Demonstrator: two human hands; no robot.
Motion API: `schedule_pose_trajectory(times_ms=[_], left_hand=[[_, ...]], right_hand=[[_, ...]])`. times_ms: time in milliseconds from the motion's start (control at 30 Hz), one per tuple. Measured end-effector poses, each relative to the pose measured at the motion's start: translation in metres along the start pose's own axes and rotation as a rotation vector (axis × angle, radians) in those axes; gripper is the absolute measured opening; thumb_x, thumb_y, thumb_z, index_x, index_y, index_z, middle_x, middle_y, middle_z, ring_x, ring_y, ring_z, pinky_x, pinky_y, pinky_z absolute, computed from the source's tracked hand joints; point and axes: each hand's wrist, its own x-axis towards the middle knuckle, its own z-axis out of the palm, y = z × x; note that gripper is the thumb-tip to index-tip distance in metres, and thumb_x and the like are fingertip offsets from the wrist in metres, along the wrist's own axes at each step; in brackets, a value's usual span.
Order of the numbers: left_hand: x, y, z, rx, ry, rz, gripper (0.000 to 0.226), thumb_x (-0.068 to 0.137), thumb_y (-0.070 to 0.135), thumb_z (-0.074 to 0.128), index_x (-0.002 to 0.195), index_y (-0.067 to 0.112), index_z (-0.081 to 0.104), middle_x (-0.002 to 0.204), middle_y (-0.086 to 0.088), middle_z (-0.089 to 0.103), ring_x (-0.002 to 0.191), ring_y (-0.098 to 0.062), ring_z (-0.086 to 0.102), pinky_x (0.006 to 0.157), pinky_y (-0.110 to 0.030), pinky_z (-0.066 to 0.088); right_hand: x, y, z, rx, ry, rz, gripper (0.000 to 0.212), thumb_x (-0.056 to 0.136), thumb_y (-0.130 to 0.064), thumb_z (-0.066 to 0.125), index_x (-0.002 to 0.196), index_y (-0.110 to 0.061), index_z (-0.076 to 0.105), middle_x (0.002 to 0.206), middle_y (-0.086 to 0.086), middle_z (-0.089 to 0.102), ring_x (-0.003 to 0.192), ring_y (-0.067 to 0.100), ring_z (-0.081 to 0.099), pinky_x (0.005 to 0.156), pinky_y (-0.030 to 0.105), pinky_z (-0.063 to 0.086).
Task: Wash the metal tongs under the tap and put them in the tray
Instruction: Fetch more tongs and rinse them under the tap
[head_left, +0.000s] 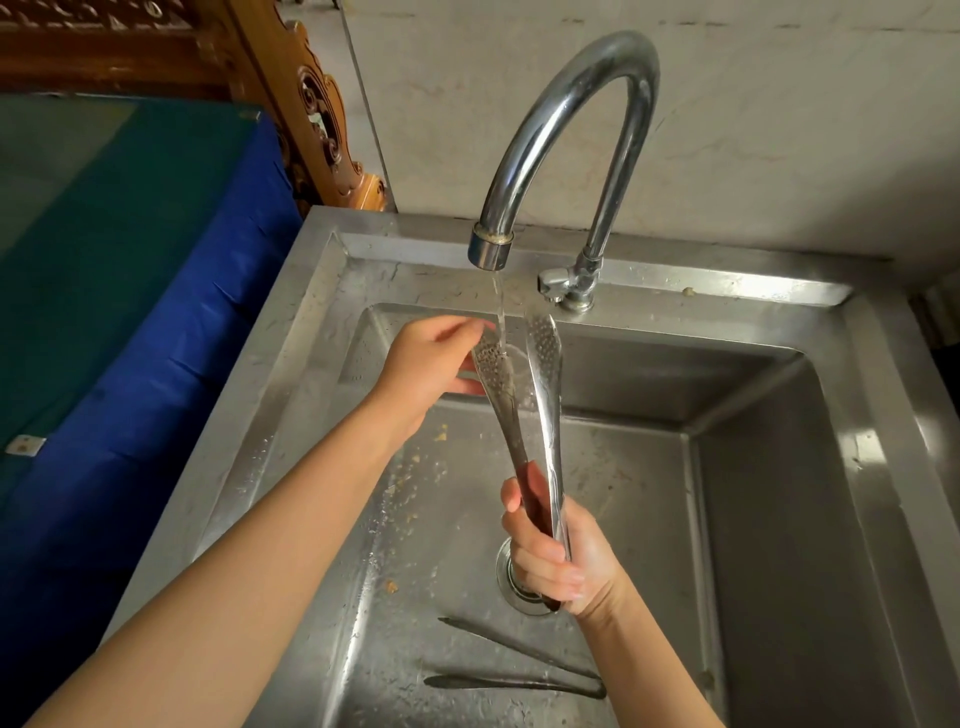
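Note:
The metal tongs (540, 395) stand upright over the sink, their two perforated spoon ends spread apart under the tap (571, 130). A thin stream of water (500, 306) falls from the spout onto the left spoon end. My right hand (558, 551) is closed around the tongs' lower handle end, above the drain. My left hand (431, 364) has its fingers on the left spoon end, rubbing it from behind. No tray is in view.
The steel sink (779, 467) has a deep basin with food crumbs on its wet floor. A second, darker pair of tongs (519, 670) lies on the basin floor near the front. A blue cloth (156, 322) covers the surface to the left. A carved wooden frame (311, 104) stands behind.

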Motion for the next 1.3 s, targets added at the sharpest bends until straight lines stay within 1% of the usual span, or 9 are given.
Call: schedule_pose_trajectory(times_ms=[233,433,600,700,833,967,1067,1133,1300], left_hand=[[-0.006,0.002,-0.002,-0.023,-0.03,-0.014,0.022,0.088,0.012,0.054,0.078,0.023,0.071,0.073,0.003,0.072,0.065,-0.011,0.069,0.051,-0.023,0.054],[-0.004,0.003,0.007,-0.025,-0.071,-0.052,0.018,0.09,0.014,0.053,0.093,0.013,0.07,0.087,-0.007,0.072,0.074,-0.02,0.07,0.056,-0.027,0.057],[0.006,-0.008,0.024,0.278,0.048,0.048,0.017,0.085,0.015,0.06,0.102,0.017,0.062,0.099,-0.01,0.068,0.085,-0.026,0.067,0.068,-0.037,0.058],[0.014,-0.012,0.022,0.28,0.108,0.036,0.007,0.085,0.011,0.059,0.088,0.015,0.064,0.087,-0.009,0.068,0.074,-0.023,0.068,0.061,-0.035,0.058],[0.022,-0.017,0.009,0.222,0.184,-0.049,0.019,0.089,0.019,0.058,0.07,0.018,0.064,0.066,0.0,0.064,0.045,-0.004,0.062,0.039,-0.016,0.048],[0.017,-0.021,-0.011,-0.208,0.055,-0.189,0.02,0.094,0.021,0.049,0.092,0.008,0.063,0.082,-0.01,0.072,0.067,-0.017,0.072,0.056,-0.025,0.057],[0.006,-0.026,-0.017,-0.492,-0.072,-0.191,0.027,0.096,0.023,0.042,0.101,0.006,0.063,0.091,-0.011,0.074,0.084,-0.022,0.071,0.065,-0.028,0.058],[0.002,-0.028,-0.013,-0.541,-0.103,-0.176,0.034,0.097,0.029,0.04,0.108,0.005,0.06,0.099,-0.013,0.072,0.092,-0.024,0.07,0.069,-0.029,0.058],[-0.002,-0.027,-0.008,-0.517,-0.115,-0.174,0.038,0.092,0.035,0.046,0.111,0.004,0.059,0.104,-0.016,0.071,0.098,-0.025,0.068,0.076,-0.032,0.058]], right_hand=[[-0.007,0.003,-0.002,-0.006,-0.035,0.002,0.026,0.101,-0.019,0.036,0.105,0.003,0.05,0.055,0.008,0.037,0.028,0.011,0.024,0.032,0.018,0.041],[-0.012,0.001,-0.004,-0.008,-0.045,-0.021,0.027,0.101,-0.019,0.031,0.106,0.002,0.049,0.056,0.008,0.038,0.028,0.011,0.024,0.031,0.019,0.037],[-0.009,-0.003,-0.002,-0.09,0.041,-0.042,0.019,0.095,-0.015,0.041,0.1,0.0,0.052,0.052,0.007,0.035,0.03,0.012,0.03,0.027,0.015,0.031],[-0.01,-0.008,0.004,-0.328,0.313,-0.059,0.027,0.093,-0.016,0.034,0.086,-0.005,0.057,0.045,0.003,0.042,0.025,0.008,0.029,0.028,0.011,0.024],[-0.009,-0.012,0.017,-0.906,0.707,-0.098,0.046,0.1,-0.038,0.029,0.074,-0.009,0.054,0.043,0.002,0.043,0.026,0.013,0.03,0.031,0.013,0.026],[-0.004,-0.021,0.025,-1.243,1.004,-0.222,0.038,0.099,-0.034,0.034,0.067,-0.014,0.04,0.049,0.003,0.045,0.028,0.005,0.038,0.032,0.017,0.031],[-0.002,-0.025,0.026,-1.573,1.101,-0.247,0.033,0.098,-0.032,0.033,0.074,-0.014,0.043,0.057,0.003,0.055,0.052,0.022,0.053,0.055,0.033,0.045],[-0.003,-0.022,0.026,-1.742,1.149,-0.227,0.028,0.098,-0.034,0.031,0.081,-0.013,0.041,0.067,0.008,0.062,0.064,0.035,0.056,0.061,0.04,0.045],[-0.008,-0.013,0.028,-1.894,1.217,-0.241,0.022,0.097,-0.035,0.03,0.082,-0.019,0.036,0.07,0.002,0.059,0.066,0.039,0.056,0.054,0.035,0.036]])
